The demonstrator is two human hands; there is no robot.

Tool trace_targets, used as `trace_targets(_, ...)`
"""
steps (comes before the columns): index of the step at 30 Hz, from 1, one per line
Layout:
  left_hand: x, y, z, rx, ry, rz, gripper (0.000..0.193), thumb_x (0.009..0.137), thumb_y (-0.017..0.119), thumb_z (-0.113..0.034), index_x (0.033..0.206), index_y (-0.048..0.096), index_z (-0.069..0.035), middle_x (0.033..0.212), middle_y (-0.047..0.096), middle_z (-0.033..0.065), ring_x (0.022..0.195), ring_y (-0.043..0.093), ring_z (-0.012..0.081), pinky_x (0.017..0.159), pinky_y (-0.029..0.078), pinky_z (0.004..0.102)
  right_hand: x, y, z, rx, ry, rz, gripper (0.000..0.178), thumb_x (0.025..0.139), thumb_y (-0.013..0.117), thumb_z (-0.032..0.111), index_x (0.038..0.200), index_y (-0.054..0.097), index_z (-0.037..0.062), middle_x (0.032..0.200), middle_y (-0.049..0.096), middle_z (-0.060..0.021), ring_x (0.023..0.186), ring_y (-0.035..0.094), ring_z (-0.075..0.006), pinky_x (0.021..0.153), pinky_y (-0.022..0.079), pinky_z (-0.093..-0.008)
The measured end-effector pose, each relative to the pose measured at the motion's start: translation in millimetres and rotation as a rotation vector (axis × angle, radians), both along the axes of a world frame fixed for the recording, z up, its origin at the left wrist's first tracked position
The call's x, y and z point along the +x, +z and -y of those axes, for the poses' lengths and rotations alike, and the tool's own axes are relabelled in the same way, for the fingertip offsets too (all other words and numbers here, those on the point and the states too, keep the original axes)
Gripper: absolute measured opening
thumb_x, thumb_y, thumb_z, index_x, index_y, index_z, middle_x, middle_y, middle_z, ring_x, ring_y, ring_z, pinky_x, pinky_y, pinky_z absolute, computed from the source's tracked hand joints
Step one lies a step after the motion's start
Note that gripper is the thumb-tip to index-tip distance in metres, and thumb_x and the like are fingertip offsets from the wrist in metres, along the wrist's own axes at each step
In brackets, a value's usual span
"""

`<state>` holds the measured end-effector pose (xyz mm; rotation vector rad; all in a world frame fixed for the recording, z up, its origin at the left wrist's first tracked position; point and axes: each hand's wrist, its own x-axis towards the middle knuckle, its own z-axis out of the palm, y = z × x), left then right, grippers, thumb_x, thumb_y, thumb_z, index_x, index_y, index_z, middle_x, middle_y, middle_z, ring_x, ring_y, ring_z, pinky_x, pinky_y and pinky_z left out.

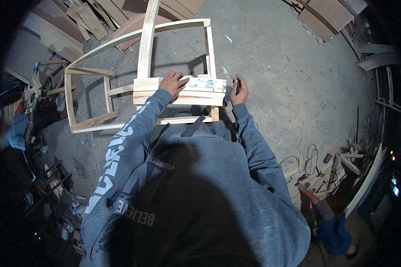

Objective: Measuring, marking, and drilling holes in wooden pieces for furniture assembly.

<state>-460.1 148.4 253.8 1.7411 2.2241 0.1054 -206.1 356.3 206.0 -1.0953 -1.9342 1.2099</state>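
A pale wooden frame (143, 58) with a curved rail stands in front of me. Across its near right part lie short wooden boards (182, 98), side by side. The farther board (207, 83) has a whitish, stained face. My left hand (171, 86) is closed over that board, fingers bent at its far edge and thumb pointing right. Just off the boards' right end, my right hand (240, 92) is closed around a small, slim dark object (238, 87). Its kind cannot be made out. Part of the frame under the boards is hidden.
Planks and sheets (91, 22) are stacked at the far left. A brown panel (323, 18) stands at the far right. One person (18, 131) works at the left, another (336, 233) at the lower right near cables (311, 160) and scrap wood. Shavings dot the concrete floor (289, 84).
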Motion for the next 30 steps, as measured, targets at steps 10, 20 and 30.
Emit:
trace_targets(10, -1, -3, -2, 0.064, -0.033, -0.006, 0.039, 0.096, 0.069, -0.025, 0.135, 0.071, -0.022, 0.129, 0.061, 0.0095, 0.118, 0.056, 0.0311, 0.099, 0.048, 0.0465, -30, 8, -19, -0.41, -0.069, -0.202, 0.025, 0.098, 0.071, 0.019, 0.114, 0.076, 0.0008, 0.094, 0.077, -0.0102, 0.086, 0.072, -0.0179, 0.079, 0.058, -0.0339)
trace_targets(20, 0, 1, -1, 0.09, -0.03, -0.005, 0.039, 0.095, 0.071, -0.023, 0.133, 0.072, -0.022, 0.126, 0.062, 0.0099, 0.114, 0.057, 0.0313, 0.095, 0.05, 0.0459, -64, -4, 22, -0.373, 0.239, -0.012, 0.028, 0.091, 0.075, 0.023, 0.109, 0.079, 0.002, 0.102, 0.079, -0.0149, 0.094, 0.076, -0.0242, 0.085, 0.059, -0.0369)
trace_targets(30, 3, 6, -5, 0.096, -0.014, 0.01, 0.038, 0.096, 0.069, -0.023, 0.134, 0.072, -0.022, 0.126, 0.062, 0.0099, 0.115, 0.056, 0.0316, 0.098, 0.049, 0.0461, -63, -8, 18, -0.366, 0.329, 0.099, 0.026, 0.091, 0.075, 0.023, 0.108, 0.08, 0.003, 0.1, 0.08, -0.0137, 0.092, 0.076, -0.0235, 0.084, 0.06, -0.0369)
